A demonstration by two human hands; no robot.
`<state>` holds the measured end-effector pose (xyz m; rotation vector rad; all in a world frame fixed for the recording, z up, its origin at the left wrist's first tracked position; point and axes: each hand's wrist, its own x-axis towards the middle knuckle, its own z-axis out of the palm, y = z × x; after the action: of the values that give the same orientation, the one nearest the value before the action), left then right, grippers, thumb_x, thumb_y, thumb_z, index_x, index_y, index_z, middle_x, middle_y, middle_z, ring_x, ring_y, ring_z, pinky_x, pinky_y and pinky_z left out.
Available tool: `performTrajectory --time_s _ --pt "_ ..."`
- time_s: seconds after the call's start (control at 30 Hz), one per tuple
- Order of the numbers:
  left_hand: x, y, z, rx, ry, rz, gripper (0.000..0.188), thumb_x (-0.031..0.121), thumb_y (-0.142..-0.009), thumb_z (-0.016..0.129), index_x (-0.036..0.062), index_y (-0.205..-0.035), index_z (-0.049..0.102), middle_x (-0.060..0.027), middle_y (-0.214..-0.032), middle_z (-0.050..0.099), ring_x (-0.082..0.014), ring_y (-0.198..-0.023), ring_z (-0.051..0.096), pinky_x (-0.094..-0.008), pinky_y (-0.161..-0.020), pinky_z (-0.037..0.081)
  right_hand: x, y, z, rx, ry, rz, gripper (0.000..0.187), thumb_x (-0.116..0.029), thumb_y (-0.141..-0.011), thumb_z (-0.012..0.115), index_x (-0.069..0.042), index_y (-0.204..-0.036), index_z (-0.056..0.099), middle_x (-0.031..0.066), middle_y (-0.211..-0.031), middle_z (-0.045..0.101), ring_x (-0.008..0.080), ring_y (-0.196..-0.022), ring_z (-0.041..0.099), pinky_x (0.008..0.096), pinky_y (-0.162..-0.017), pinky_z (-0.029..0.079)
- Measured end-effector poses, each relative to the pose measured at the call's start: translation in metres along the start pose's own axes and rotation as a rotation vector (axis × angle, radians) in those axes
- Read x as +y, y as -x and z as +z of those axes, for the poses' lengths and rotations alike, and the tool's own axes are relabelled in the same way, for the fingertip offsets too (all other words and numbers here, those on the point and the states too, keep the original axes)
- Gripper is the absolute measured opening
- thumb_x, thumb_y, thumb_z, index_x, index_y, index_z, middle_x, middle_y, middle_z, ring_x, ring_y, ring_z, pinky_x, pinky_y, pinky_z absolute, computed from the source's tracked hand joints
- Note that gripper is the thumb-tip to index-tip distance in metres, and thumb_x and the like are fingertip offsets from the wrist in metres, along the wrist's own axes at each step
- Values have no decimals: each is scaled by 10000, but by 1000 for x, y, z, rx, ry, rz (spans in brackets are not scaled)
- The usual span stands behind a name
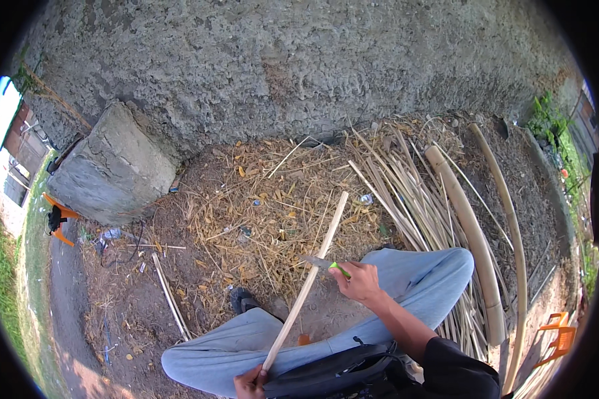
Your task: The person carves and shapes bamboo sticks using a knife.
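A long pale bamboo strip slants up and away from my lap, its far end over the littered ground. Its lower end is gripped in my left hand, close to the bottom of the view. In my right hand is a knife with a bright green handle, fingers wrapped round it. The blade points left and lies across the strip near its middle; whether it cuts into the wood I cannot tell. My legs in light blue trousers are bent beneath both hands.
Many split bamboo strips lie heaped at the right, beside a thick bamboo pole and a thinner curved pole. A rough wall rises ahead. At the left stands a concrete block. Orange chairs show at the edges.
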<state>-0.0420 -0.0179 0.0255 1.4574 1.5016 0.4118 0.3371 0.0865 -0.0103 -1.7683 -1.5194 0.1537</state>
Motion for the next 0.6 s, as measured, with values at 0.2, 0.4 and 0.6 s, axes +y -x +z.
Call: performTrajectory --time_s 0.2,0.4,0.6 --pt "-33 5 3 40 -54 134 269 77 -965 536 -29 -1178 661 -123 -926 722 -156 -861 637 -295 -776 499 3 -8 10 103 14 -21 214 -316 -876 691 -110 -819 703 57 -626 649 279 -480 616 409 -422 456" --pt "8 20 -8 -18 -171 4 306 17 -901 520 -17 -1165 670 -152 -887 716 -162 -782 637 -308 -738 502 34 -32 -1 92 128 133 241 -330 -883 680 -102 -815 714 86 -615 647 291 -478 613 418 -432 454" --pt "-47 29 -16 112 -324 295 247 104 -914 587 -11 -1105 691 -138 -772 687 -147 -670 593 -300 -627 482 69 -56 -2 75 182 250 310 -362 -914 624 -94 -783 705 131 -570 609 349 -530 616 458 -510 469"
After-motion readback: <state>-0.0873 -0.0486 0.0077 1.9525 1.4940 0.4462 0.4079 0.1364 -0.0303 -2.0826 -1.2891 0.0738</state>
